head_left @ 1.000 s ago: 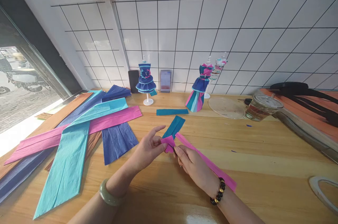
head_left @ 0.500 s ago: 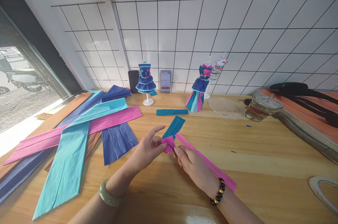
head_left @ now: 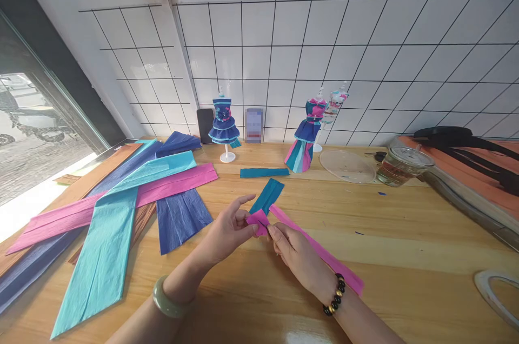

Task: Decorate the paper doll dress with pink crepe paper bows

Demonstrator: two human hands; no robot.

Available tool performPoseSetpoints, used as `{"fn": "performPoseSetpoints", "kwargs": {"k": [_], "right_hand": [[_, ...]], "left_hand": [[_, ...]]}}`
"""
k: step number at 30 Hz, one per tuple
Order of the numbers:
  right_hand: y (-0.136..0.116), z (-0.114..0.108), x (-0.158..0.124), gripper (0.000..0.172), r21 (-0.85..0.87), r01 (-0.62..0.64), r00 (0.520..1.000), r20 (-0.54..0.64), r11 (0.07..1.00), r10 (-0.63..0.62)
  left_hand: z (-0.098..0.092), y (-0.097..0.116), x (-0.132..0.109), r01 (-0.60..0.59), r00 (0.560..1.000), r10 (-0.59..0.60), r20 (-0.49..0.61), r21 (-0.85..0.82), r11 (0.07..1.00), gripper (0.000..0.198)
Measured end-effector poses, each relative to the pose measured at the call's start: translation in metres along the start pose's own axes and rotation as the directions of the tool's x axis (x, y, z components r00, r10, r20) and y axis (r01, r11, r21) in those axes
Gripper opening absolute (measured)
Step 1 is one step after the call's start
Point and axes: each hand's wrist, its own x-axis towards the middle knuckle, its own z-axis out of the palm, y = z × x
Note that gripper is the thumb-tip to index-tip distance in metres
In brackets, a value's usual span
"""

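A small folded piece of pink crepe paper (head_left: 258, 221) is up between my hands, just above the table. My left hand (head_left: 227, 230) pinches its left side between thumb and a finger, with the index finger stretched out above. At its right side, my right hand (head_left: 294, 252) is closed, and a thin dark thing (head_left: 265, 226) shows at the fingertips against the pink; its kind is unclear. Behind the hands lies a teal crepe paper strip (head_left: 270, 195). A long pink strip (head_left: 320, 249) runs from there to the right, partly behind my right hand.
Crepe paper strips in turquoise (head_left: 103, 252), pink, blue and brown overlap at left. A blue dress form (head_left: 224, 122), a multicoloured dress form (head_left: 310, 136) and a phone (head_left: 254, 125) stand by the tiled wall. A clear lid (head_left: 347, 166), a glass jar (head_left: 405, 165) and a tape roll (head_left: 497, 298) lie rightward.
The small pink piece has tilted and looks flatter between the fingers. Both hands stay almost in place, with slight finger movement.
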Motion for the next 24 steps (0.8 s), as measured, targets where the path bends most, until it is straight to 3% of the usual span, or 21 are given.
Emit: {"fn": "performPoseSetpoints", "kwargs": {"k": [24], "right_hand": [[0.0025, 0.0023, 0.0017, 0.044, 0.085, -0.022, 1.000, 0.012, 0.996, 0.021]], "left_hand": [[0.0008, -0.0016, -0.0007, -0.030, 0.999, 0.030, -0.017, 0.019, 0.999, 0.059]]}}
